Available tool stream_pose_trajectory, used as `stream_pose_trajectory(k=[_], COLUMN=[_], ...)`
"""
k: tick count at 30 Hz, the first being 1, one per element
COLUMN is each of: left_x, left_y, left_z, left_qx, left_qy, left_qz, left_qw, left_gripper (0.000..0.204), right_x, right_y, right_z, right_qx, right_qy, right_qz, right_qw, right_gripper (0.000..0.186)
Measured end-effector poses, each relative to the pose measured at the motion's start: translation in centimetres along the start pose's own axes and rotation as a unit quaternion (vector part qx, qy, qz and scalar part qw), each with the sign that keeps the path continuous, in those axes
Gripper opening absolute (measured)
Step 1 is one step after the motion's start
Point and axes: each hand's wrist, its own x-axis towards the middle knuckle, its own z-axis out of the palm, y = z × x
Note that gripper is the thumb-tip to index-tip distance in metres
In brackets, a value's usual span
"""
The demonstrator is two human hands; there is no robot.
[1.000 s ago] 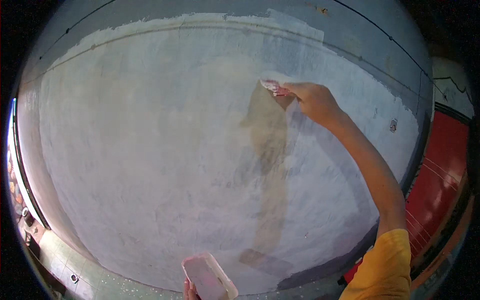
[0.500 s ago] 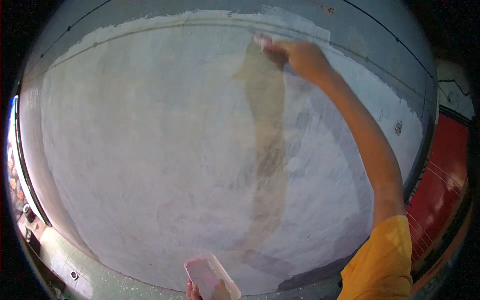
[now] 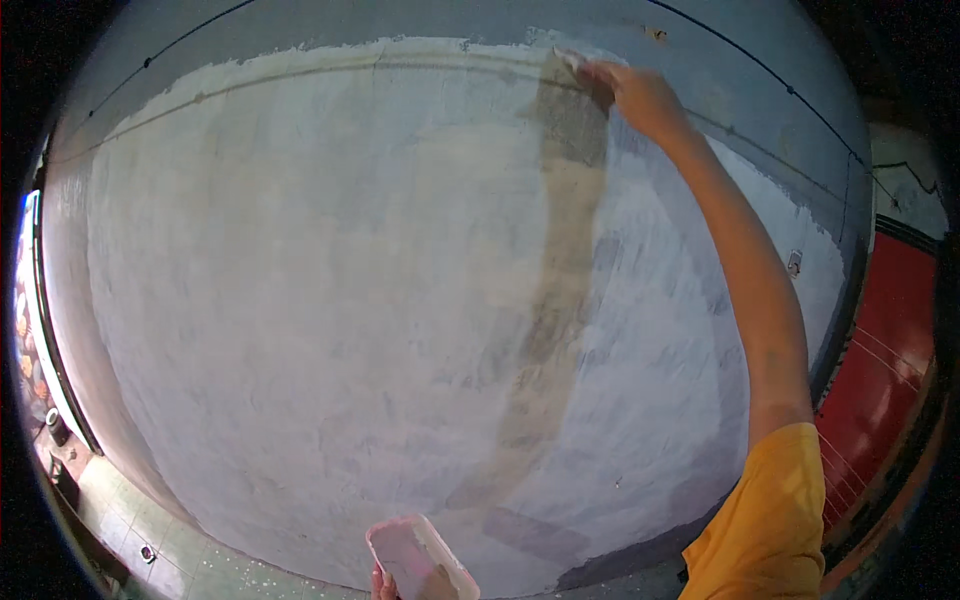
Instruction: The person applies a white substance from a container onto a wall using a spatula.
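Observation:
High up on the wall (image 3: 320, 260), my right hand (image 3: 632, 92) is closed around a small pale tool (image 3: 568, 58) and presses it near the top of the whitish coated patch. The tool is partly hidden by my fingers, and its exact kind does not show. My right arm, in a yellow sleeve, is stretched upward, and its shadow falls down the wall. Low in the view, my left hand (image 3: 382, 584) grips the side of a shallow pinkish plastic tub (image 3: 372, 545). Pale stuff lies inside the tub. Most of the left hand is hidden below the frame.
A cable (image 3: 745, 52) runs along the grey upper wall. A small switch or socket plate (image 3: 795, 263) is on the wall at right, before a red panel (image 3: 885, 310). Pale floor tiles (image 3: 215, 570) with white specks lie below. A bright opening is at far left.
My right hand has moved up and to the right along the wall with the tool, and its shadow has shifted right. The tub in my left hand has hardly moved.

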Motion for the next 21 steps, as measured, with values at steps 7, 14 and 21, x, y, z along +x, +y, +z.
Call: stream_pose_trajectory(k=[7,14,21], left_x=[-1.6,3.3,3.8], left_y=[2.3,-3.7,-6.9], left_z=[1.0,-4.3,-5.6], left_qx=[0.018,0.191,0.189], left_qy=[0.037,-0.01,-0.019], left_qz=[-0.006,0.118,0.127], left_qw=[0.999,0.975,0.974], left_gripper=[0.056,0.058,0.056], right_x=[-12.7,0.7,-2.5], right_y=[-5.1,3.8,-5.4], right_z=[0.1,-0.1,3.0], right_qx=[0.083,-0.024,0.026], right_qy=[-0.103,-0.02,-0.002], right_qz=[-0.051,0.022,-0.085], right_qw=[0.99,0.999,0.996], right_gripper=[0.038,0.034,0.037])
